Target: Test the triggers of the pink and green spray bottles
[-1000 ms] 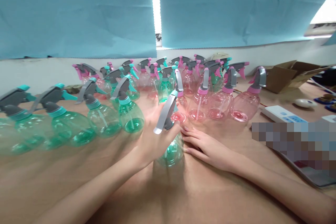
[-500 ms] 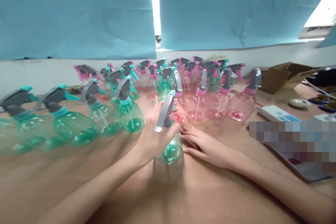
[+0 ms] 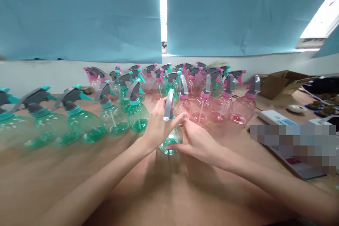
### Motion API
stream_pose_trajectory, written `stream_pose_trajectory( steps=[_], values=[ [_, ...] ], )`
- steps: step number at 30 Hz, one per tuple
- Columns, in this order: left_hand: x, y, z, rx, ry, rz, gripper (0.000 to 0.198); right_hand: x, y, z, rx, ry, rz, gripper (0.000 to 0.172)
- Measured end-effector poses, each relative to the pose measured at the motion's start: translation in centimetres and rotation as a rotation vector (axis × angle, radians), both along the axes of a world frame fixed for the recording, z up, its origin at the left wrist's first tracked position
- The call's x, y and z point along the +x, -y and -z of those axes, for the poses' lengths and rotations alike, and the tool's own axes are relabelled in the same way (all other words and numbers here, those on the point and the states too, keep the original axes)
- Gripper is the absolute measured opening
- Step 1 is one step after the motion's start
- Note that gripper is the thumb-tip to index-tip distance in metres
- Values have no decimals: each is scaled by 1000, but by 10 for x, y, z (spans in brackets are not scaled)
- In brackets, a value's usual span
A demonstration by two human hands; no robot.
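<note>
A clear green spray bottle (image 3: 171, 142) with a grey and teal trigger head is between my two hands in the middle of the table. My left hand (image 3: 158, 122) is closed around its neck, just under the head. Lower down, my right hand (image 3: 200, 139) grips the bottle's body, thumb across the near side and fingers mostly hidden behind it. To the left stands a row of green spray bottles (image 3: 139, 116). Beyond my hands on the right are several pink spray bottles (image 3: 200, 109).
More pink and green spray bottles (image 3: 149, 79) crowd the back by the wall. At the right are an open cardboard box (image 3: 280, 84), a white mouse (image 3: 296, 108), a white box with blue marks (image 3: 277, 117) and a partly blurred-out flat object (image 3: 304, 166).
My right hand has risen from lying beside the bottle to gripping its body. The bottle has shifted slightly away from me and stands more upright, my left hand still on its neck.
</note>
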State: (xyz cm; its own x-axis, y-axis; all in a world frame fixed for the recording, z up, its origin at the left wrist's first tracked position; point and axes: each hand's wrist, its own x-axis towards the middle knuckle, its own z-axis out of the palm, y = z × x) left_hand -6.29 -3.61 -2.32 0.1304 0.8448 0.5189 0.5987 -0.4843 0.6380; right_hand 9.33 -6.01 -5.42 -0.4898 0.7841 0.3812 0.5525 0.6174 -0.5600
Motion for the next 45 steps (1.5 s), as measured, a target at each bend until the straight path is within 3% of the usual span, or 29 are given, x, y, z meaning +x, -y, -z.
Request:
stream_pose_trajectory(
  steps=[5, 8, 15, 21, 32, 41, 43, 45],
  values=[
    [-20, 1, -5, -69, 12, 24, 71, -24, -4, -2, 42, 22, 49, 48],
    [-39, 8, -6, -155, 81, 27, 80, -30, -12, -1, 69, 49, 101, 54],
    [-79, 41, -10, -207, 72, -103, 42, -44, -39, -9, 79, 145, 236, 69],
    [-99, 50, -1, -275, 72, -127, 32, -55, -53, -18, -14, 211, 327, 69],
    [-101, 45, 3, -307, 38, -84, 31, -61, -67, -16, -6, 216, 331, 64],
    [-89, 38, 7, -324, -11, -57, 31, -59, -57, -20, 1, 201, 315, 79],
    [-87, 38, 8, -315, -23, -44, 30, -49, -48, -23, 21, 174, 304, 72],
    [-85, 37, 10, -311, -34, -35, 29, -32, -39, -27, 51, 145, 304, 53]
  ],
)
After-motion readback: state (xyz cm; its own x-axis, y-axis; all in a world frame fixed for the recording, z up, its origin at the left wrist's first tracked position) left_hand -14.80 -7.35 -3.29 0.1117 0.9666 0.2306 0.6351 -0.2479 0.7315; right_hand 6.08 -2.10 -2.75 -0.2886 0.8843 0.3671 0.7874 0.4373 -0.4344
